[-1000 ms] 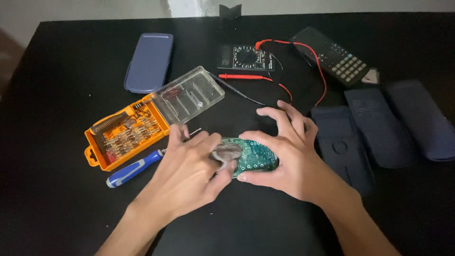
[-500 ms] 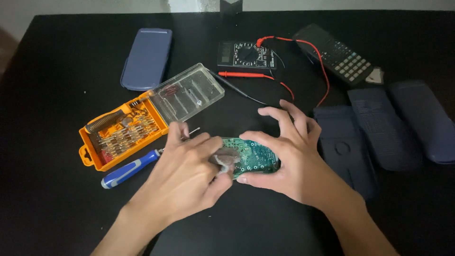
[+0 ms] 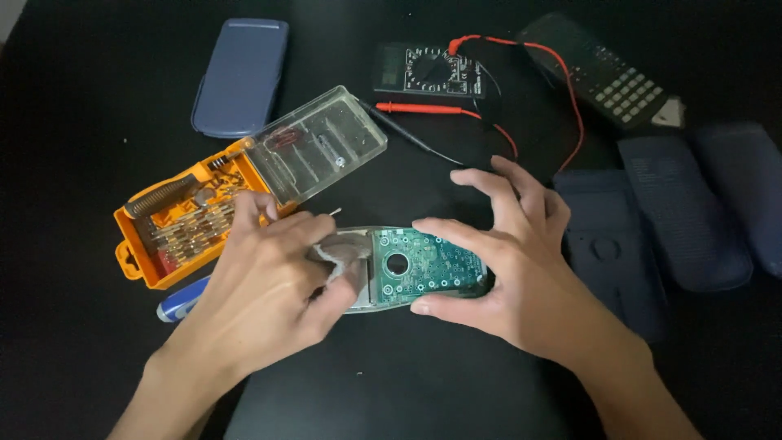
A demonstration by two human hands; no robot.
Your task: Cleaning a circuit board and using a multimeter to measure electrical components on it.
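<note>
Green circuit board (image 3: 428, 265) lies component-side up in a pale, boat-shaped shell half (image 3: 358, 305), low on the black bench (image 3: 407, 383) between the two hands. The right hand (image 3: 521, 273) curls over the board's far end, thumb under the near edge and fingers arched over the top, clamping shell and board so they cannot slide. The left hand (image 3: 269, 281) is closed at the other end, its fingertips pinching a grey, crumpled piece, perhaps a rubber pad or film (image 3: 336, 251), at the edge of the board; what exactly it is I cannot tell.

Just left of the hands an orange bit case (image 3: 175, 228) stands open with its clear lid (image 3: 314, 147) folded back, close enough to reach. A blue-handled screwdriver (image 3: 181, 300) lies partly under the left wrist. Beyond, a black multimeter (image 3: 423, 69) rests with red leads (image 3: 521, 106) trailing toward a black calculator (image 3: 607, 73). A slate-blue cover (image 3: 240, 77) sits at the far left, and several dark blue shell parts (image 3: 676, 212) are lined up at the right, clear of the work.
</note>
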